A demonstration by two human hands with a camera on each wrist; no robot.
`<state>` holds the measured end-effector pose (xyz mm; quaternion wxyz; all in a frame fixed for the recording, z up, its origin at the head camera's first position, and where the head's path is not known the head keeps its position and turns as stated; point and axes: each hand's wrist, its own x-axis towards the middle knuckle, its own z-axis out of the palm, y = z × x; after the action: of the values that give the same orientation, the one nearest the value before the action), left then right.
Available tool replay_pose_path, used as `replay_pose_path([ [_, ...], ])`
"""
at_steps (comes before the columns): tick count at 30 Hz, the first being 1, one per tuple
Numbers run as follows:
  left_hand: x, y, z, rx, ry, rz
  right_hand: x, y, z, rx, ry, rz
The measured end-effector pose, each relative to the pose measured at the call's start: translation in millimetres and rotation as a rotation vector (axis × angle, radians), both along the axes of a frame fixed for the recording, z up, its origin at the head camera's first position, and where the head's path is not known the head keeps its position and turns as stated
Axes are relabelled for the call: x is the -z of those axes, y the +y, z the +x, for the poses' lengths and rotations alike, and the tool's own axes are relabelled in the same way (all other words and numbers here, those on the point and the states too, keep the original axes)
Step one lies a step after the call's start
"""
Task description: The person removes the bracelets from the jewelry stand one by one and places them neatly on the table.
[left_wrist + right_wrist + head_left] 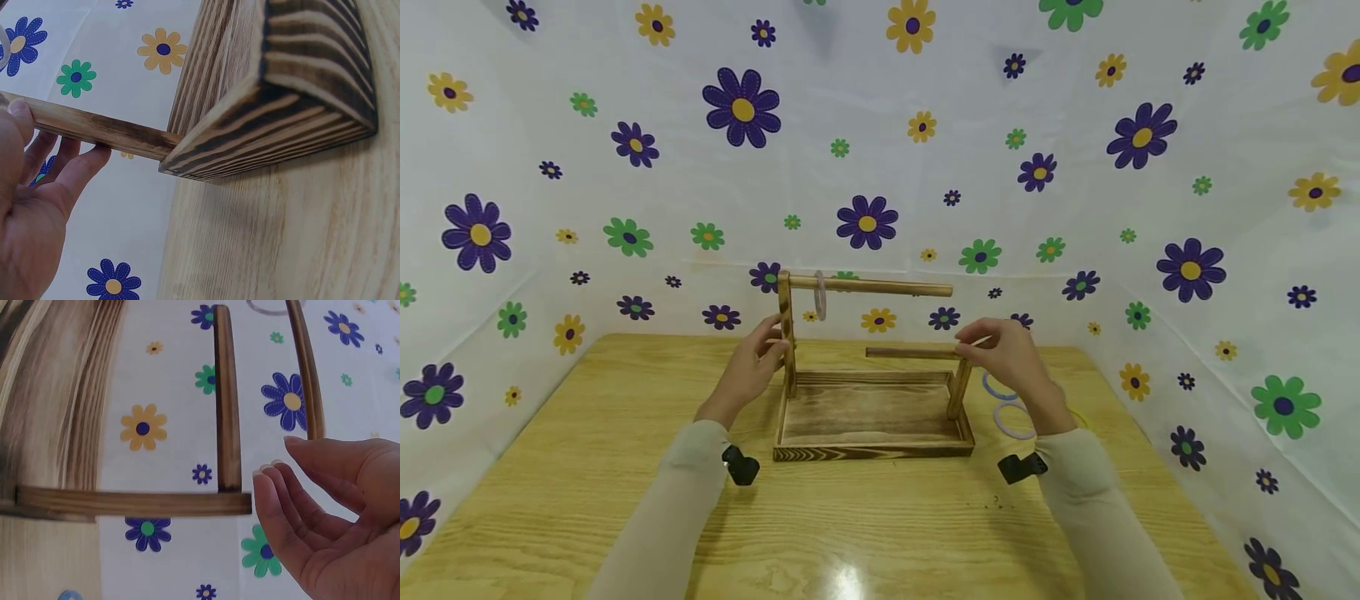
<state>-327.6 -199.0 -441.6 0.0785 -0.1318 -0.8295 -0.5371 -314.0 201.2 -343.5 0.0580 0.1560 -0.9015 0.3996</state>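
A wooden stand with a tray base [872, 452] sits on the table, a post at each end. My left hand [754, 364] grips the taller left post [103, 128], thumb on one side and fingers on the other. From that post an upper bar [887, 287] runs right, and a pale ring [820, 296] hangs on it near the post. The shorter right post [134, 502] carries a lower bar [228, 400] pointing left. Beside this post's top is my right hand [337, 519], fingers bent and thumb apart from them, with nothing between.
Right of the stand, a blue ring [1000, 388] and a lilac ring [1013, 421] lie on the wood-grain table [865, 517]. A yellow ring [1081, 419] is partly hidden behind the right wrist. Flower-printed cloth [955, 167] encloses the table's back and sides.
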Motion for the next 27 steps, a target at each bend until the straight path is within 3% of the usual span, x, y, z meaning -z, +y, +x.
replay_pose_path([
  [16,3.0,0.2,-1.0,-0.011,0.027,-0.044,-24.3,-54.3,-3.5,-0.086,0.059,-0.006],
  [27,1.8,-0.2,-0.1,0.001,-0.009,0.001,-29.3,-86.5,-6.4,-0.124,0.114,-0.014],
])
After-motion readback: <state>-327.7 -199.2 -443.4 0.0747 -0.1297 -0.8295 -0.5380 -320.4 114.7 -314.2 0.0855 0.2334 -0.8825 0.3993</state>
